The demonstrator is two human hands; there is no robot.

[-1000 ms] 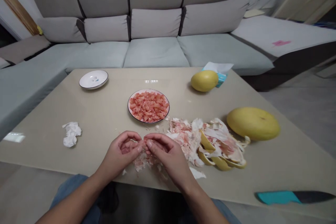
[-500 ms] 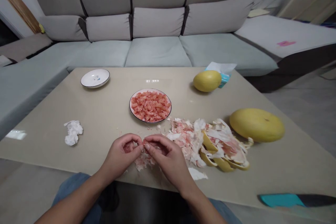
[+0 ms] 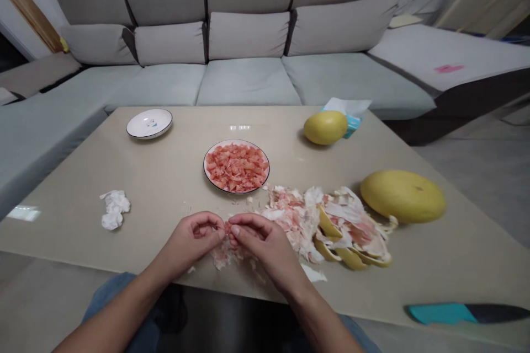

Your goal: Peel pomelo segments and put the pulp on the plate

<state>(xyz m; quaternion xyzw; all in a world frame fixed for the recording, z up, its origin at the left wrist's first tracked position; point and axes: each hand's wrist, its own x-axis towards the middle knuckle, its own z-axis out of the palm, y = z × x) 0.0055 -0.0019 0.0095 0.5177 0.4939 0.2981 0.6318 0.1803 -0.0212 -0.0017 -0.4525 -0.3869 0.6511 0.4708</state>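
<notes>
A small pink piece of pomelo flesh (image 3: 227, 227) is pinched between both hands, just on the near side of the plate of pomelo bits (image 3: 216, 184). The left hand (image 3: 194, 240) is curled up tight, thumb and forefinger tips closed on the piece. The right hand (image 3: 260, 242) is closed on it the same way from the other side, so the two sets of fingertips are pretty much touching. Only a speck of pink is seen, the rest is hidden by fingers.

Right under the hands, nearer than the plate, some pinkish-white membrane scraps (image 3: 226, 256) are scattered on the beige table (image 3: 165, 187). To the near right of the plate a messy heap of peel and pith (image 3: 331, 226) is piled up, yellow rind wedges mixed in with white and pink skins, its closest edge just beside the right hand. Further right of the plate a big whole pomelo (image 3: 402, 197) is parked right against that heap.

A smaller pomelo (image 3: 325, 127) is set behind and right of the plate, with a tissue box (image 3: 350, 113) tucked just behind it. Behind and left of the plate a small white dish (image 3: 149, 123) is seen, and to the near left a crumpled tissue (image 3: 114, 209) is left lying. Way off to the near right of the plate, by the table edge, a knife with a teal handle (image 3: 439, 313) is laid flat.
</notes>
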